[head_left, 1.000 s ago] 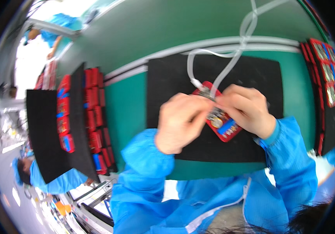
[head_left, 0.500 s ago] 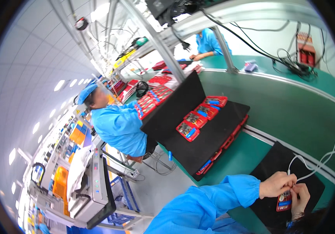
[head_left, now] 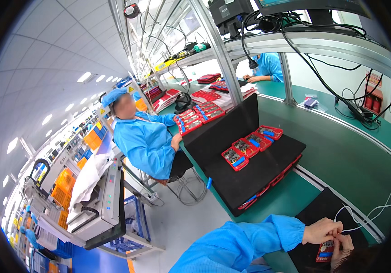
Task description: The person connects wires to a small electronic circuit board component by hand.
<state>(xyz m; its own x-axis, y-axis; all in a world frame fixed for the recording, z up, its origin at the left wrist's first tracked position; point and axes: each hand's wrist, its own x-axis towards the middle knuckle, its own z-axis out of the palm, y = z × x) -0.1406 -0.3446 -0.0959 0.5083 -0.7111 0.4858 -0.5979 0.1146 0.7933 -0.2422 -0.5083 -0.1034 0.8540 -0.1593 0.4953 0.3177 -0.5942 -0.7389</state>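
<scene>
At the lower right, a small red case (head_left: 324, 253) with electronic parts and a blue strip in it lies on a black mat (head_left: 303, 248). My left hand (head_left: 320, 231) is closed just above its far end, fingers pinched together. A thin white cable (head_left: 353, 215) loops in from the right and runs into these fingers; its tip is hidden. My right hand (head_left: 342, 249) is closed along the right side of the case, its fingertips meeting those of my left hand. What the touching fingertips hold there is too small to see.
On a black board (head_left: 268, 170) to the left lie several red cases (head_left: 246, 147) with blue strips. A black upright panel (head_left: 225, 129) stands behind them. A co-worker in blue (head_left: 143, 143) sits beyond, by red trays (head_left: 200, 117). A metal post (head_left: 218, 54) and hanging black cables (head_left: 316, 63) rise behind.
The view has tilted, so the scene sits differently in the picture. My hands remain together at the small red case. A co-worker's hand beside the bench edge has come into sight.
</scene>
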